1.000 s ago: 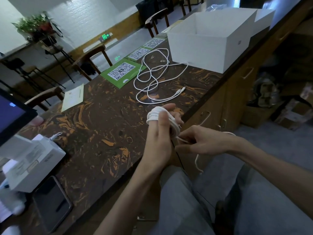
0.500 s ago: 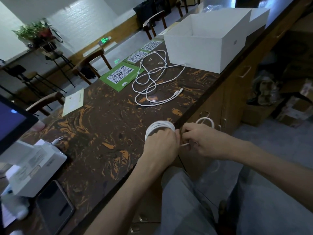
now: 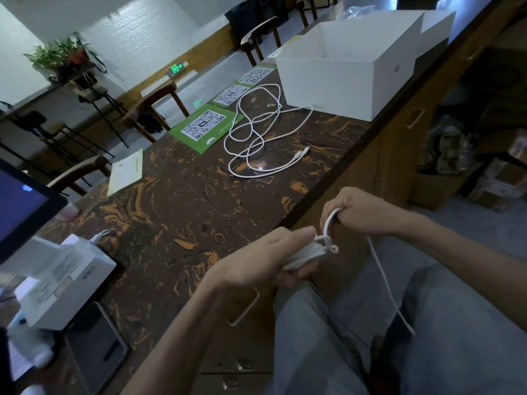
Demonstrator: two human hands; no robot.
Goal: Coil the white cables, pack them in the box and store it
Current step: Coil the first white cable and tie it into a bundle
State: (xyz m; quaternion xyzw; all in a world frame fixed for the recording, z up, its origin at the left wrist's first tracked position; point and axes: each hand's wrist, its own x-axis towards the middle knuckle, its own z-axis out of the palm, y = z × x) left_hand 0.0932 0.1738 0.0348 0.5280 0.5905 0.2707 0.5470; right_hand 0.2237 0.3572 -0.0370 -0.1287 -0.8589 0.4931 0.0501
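While hands grip cable (image 3: 302,256), open white box (image 3: 339,81) nearby.

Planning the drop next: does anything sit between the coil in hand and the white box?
Only the loose cable lies spread on the countertop between the coiled cable and the open white box; it lies flat.

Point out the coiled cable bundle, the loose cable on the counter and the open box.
coiled cable bundle (image 3: 303,256): head view, its strands.
loose cable (image 3: 251,138): head view, tangled loops.
open white box (image 3: 328,81): head view, front wall.
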